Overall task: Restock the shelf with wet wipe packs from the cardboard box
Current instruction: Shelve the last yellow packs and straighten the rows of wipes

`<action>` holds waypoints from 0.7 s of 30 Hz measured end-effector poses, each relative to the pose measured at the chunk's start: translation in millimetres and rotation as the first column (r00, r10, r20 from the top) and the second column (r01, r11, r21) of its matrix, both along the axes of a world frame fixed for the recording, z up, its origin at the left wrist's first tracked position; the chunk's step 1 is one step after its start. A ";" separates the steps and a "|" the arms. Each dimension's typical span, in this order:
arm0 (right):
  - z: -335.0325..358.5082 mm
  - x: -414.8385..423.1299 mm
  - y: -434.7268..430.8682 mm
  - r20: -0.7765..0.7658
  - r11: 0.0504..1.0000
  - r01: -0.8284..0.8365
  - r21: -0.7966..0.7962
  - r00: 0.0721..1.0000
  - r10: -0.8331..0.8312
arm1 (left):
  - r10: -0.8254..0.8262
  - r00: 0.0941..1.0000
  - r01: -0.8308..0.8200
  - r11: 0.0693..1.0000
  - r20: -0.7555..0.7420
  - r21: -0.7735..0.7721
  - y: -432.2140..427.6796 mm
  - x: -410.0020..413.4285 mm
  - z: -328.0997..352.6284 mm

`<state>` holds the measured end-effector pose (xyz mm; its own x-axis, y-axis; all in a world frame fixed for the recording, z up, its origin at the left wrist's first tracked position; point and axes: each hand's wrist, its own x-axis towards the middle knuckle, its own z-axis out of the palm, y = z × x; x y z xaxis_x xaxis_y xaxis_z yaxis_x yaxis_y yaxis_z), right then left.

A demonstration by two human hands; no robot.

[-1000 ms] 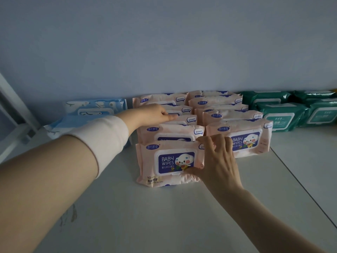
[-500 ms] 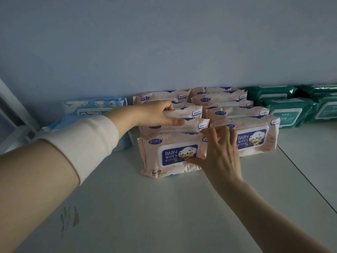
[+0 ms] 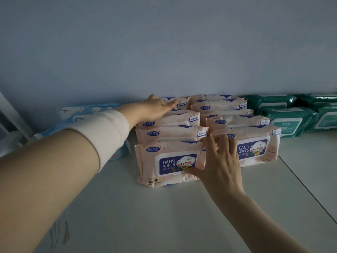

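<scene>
Left hand (image 3: 155, 109) lies flat on rear pink packs (image 3: 179, 118); right hand (image 3: 219, 161) pinches top edge of front pack (image 3: 164, 161), fingertips hidden; open shelf (image 3: 155, 216) nearside.

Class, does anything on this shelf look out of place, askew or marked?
A dark smudge marks the white shelf at front left. The front pink baby wipes pack, gripped by the right hand, stands forward of the neighbouring row's front pack, so the fronts are not level.
</scene>
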<state>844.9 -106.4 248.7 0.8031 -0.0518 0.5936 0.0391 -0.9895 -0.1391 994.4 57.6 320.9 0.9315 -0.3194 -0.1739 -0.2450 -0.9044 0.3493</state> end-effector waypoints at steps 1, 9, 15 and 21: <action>-0.1 1.1 -0.4 0.004 1.000 -0.005 0.012 1.000 0.005 | 0.011 1.000 -0.011 0.999 -0.008 -0.034 -1.5 2.3 -0.2; -0.2 1.8 -3.4 -0.011 0.995 -0.034 0.097 0.999 0.035 | -0.091 0.994 0.093 0.995 0.054 -0.037 1.9 -12.5 6.5; -4.8 6.6 1.2 -0.002 0.992 -0.028 0.126 1.000 0.028 | -0.169 0.985 0.158 0.968 -0.043 -0.194 2.7 -18.7 17.7; -6.5 24.1 8.5 -0.001 0.990 0.001 0.138 1.000 0.000 | -0.115 0.992 0.108 0.986 -0.049 -0.130 2.3 -13.2 16.1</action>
<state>869.1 -97.9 242.2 0.8039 -0.1338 0.5795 0.0383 -0.9607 -0.2748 981.2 59.9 337.1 0.8787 -0.4435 -0.1766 -0.3184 -0.8202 0.4753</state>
